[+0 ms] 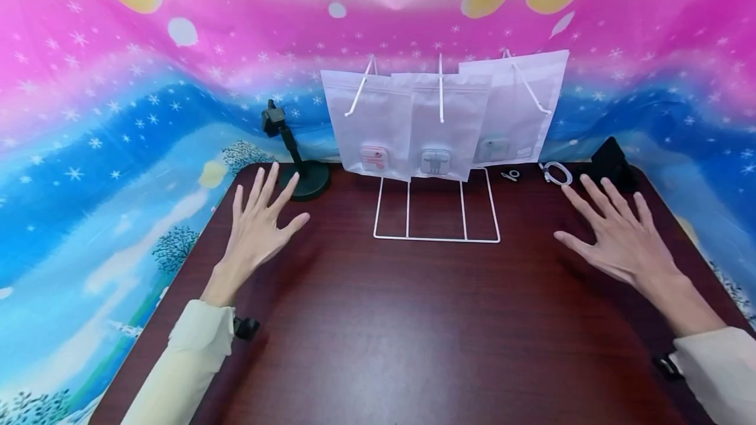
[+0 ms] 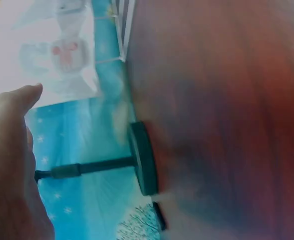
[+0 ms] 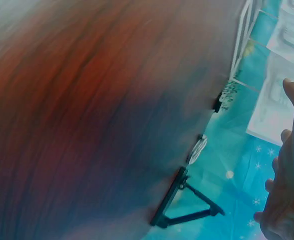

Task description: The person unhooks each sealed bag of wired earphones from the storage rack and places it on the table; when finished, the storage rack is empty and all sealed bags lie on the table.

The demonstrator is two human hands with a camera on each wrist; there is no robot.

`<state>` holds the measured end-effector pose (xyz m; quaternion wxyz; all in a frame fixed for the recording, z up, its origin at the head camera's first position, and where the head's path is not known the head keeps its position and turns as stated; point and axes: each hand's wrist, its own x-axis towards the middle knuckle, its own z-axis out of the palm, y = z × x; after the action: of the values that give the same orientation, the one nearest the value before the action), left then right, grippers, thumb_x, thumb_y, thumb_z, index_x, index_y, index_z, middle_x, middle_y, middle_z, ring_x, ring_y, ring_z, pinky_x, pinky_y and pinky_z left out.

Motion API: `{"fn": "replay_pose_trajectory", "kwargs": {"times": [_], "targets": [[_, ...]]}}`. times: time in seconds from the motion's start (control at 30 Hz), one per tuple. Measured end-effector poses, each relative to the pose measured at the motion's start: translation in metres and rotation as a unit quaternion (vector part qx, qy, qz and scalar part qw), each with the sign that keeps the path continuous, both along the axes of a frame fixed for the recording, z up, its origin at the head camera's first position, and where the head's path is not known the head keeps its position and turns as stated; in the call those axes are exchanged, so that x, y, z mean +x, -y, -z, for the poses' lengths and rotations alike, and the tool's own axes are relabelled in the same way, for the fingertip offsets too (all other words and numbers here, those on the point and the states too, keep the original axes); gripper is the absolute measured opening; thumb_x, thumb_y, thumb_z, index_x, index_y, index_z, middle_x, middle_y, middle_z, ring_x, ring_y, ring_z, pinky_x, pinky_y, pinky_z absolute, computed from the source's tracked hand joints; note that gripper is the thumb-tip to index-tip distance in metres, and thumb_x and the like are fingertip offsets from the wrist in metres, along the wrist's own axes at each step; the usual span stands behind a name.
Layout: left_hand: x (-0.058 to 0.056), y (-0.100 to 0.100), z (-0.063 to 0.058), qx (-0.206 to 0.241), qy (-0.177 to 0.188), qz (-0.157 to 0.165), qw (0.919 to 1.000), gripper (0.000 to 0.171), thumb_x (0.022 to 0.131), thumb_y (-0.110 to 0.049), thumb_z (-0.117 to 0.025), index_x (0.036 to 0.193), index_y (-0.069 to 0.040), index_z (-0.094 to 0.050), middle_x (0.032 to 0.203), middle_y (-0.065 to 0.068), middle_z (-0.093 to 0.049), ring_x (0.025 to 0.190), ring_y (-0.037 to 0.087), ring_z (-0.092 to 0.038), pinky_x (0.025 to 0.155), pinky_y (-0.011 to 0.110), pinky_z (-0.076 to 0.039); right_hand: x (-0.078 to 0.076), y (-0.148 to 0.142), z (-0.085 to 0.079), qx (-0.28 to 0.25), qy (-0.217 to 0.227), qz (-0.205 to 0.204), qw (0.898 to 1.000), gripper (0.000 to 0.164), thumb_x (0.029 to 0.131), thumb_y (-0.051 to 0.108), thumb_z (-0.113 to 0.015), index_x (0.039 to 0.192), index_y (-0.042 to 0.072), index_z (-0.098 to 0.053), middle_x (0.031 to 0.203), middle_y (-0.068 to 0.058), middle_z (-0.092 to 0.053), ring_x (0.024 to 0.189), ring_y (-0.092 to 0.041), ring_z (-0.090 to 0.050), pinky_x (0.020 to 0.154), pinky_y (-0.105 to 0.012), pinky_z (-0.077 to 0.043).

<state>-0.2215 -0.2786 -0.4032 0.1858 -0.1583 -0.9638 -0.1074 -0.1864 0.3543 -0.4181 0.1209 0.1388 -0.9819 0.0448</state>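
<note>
My left hand (image 1: 258, 231) hovers over the left side of the table with its fingers spread, holding nothing. Just beyond its fingertips is a black stand (image 1: 310, 181) with a round base and a clamp head. On the right, my other hand (image 1: 626, 248) is also spread wide and holds nothing. Past its fingers lie a coiled white cable (image 1: 557, 174) and a black folding stand (image 1: 611, 161). Between the hands, at the back, a white wire rack (image 1: 437, 239) carries white pouches (image 1: 450, 126) on its hooks. Earphones show through the pouches' lower parts, one pair red (image 1: 375, 159).
A small grey ring-shaped item (image 1: 511, 176) lies near the back edge, between rack and cable. The dark brown wooden table (image 1: 378, 333) has rounded back corners. A printed cloth (image 1: 118, 149) in pink and blue hangs close around its back and sides.
</note>
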Motion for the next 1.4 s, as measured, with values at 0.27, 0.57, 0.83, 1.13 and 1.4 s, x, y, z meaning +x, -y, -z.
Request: {"fn": "replay_pose_trajectory", "kwargs": {"times": [0.27, 0.57, 0.83, 1.13, 1.4], "targets": [[-0.011, -0.017, -0.019, 0.100, 0.033, 0.011, 0.9943, 0.081, 0.101, -0.069, -0.045, 0.167, -0.038, -0.010, 0.175, -0.004, 0.008, 0.161, 0.026, 0.008, 0.123, 0.066, 0.007, -0.019, 0.034, 0.008, -0.097, 0.036, -0.017, 0.994, 0.085, 0.102, 0.058, -0.056, 0.168, 0.032, -0.010, 0.176, 0.001, 0.004, 0.160, -0.034, 0.004, 0.120, -0.072, 0.004], [-0.029, -0.034, -0.040, 0.217, 0.075, 0.046, 0.9723, 0.078, 0.104, -0.066, -0.044, 0.165, -0.043, -0.003, 0.175, -0.005, 0.011, 0.161, 0.024, 0.008, 0.122, 0.065, 0.008, -0.028, 0.067, 0.026, -0.144, 0.121, -0.033, 0.982, 0.084, 0.103, 0.057, -0.054, 0.169, 0.029, -0.010, 0.175, -0.011, -0.002, 0.159, -0.042, -0.001, 0.114, -0.078, -0.007], [-0.050, -0.056, -0.063, 0.286, 0.083, 0.067, 0.9522, 0.076, 0.104, -0.064, -0.047, 0.162, -0.052, -0.001, 0.170, -0.023, 0.012, 0.159, 0.012, 0.008, 0.123, 0.066, 0.003, -0.042, 0.096, 0.036, -0.129, 0.160, -0.060, 0.977, 0.084, 0.102, 0.062, -0.052, 0.168, 0.025, -0.017, 0.174, -0.015, -0.011, 0.157, -0.045, -0.009, 0.117, -0.074, -0.008], [-0.069, -0.085, -0.079, 0.356, 0.096, 0.075, 0.9267, 0.077, 0.103, -0.052, -0.059, 0.159, -0.058, -0.006, 0.167, -0.031, 0.000, 0.159, 0.010, 0.000, 0.124, 0.063, -0.012, -0.059, 0.096, 0.046, -0.244, 0.242, -0.085, 0.935, 0.088, 0.103, 0.046, -0.062, 0.168, 0.017, -0.011, 0.172, -0.023, -0.010, 0.155, -0.050, -0.008, 0.116, -0.076, -0.008], [-0.077, -0.099, -0.101, 0.447, 0.114, 0.094, 0.8822, 0.079, 0.105, -0.037, -0.062, 0.166, -0.041, -0.013, 0.174, -0.006, -0.009, 0.158, 0.017, -0.019, 0.126, 0.049, -0.023, -0.065, 0.092, 0.047, -0.266, 0.255, -0.099, 0.924, 0.089, 0.100, 0.039, -0.069, 0.167, 0.012, -0.017, 0.171, -0.023, -0.012, 0.155, -0.049, -0.009, 0.117, -0.074, -0.010]]}}
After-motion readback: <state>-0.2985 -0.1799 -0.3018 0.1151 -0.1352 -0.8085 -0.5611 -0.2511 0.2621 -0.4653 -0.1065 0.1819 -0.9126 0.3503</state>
